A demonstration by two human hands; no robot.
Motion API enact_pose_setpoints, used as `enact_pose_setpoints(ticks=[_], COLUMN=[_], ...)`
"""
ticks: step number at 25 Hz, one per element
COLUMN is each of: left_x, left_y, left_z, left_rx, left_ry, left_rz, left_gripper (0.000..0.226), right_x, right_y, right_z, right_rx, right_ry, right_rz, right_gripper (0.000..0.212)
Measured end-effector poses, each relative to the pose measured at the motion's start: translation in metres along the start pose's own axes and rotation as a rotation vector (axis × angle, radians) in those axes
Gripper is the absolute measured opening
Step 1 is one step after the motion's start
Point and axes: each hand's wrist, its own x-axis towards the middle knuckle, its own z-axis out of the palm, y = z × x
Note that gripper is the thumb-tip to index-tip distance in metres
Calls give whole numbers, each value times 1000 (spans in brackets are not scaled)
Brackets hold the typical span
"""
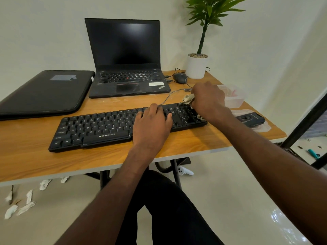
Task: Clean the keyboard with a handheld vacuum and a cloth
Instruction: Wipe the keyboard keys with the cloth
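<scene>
A black keyboard (99,128) lies across the middle of the wooden table (53,161). My left hand (152,124) rests flat on its right-centre keys, fingers straight. My right hand (208,98) grips a crumpled pale cloth (188,98) over the number pad at the keyboard's right end; a bit of cloth shows under the wrist. A small black handheld vacuum (250,119) lies on a clear plastic lid at the table's right edge, a little beyond my right forearm.
An open black laptop (127,68) stands behind the keyboard, a black sleeve (44,92) to its left. A mouse (179,77), a white plant pot (196,67) and a clear plastic box (233,98) sit at the back right. Paper scraps (19,207) litter the floor.
</scene>
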Motion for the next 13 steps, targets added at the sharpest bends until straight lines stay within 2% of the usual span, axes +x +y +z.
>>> enact_pose_setpoints(ticks=[5,9,12,13], left_x=[0,-1,-1,-1], left_y=[2,3,2,2], left_z=[1,1,3,3], left_rx=[17,6,12,6], left_ry=[-3,3,15,14], left_rz=[-7,-8,-8,-6], left_gripper=[55,55,55,54], right_x=[-1,-27,-27,-21], right_y=[17,32,39,38], right_z=[-5,-18,-32,-35], right_rx=[181,162,128,123], right_ry=[-134,-198,-313,-297], right_rz=[-94,-181,-177,-164], right_gripper=[18,21,26,23])
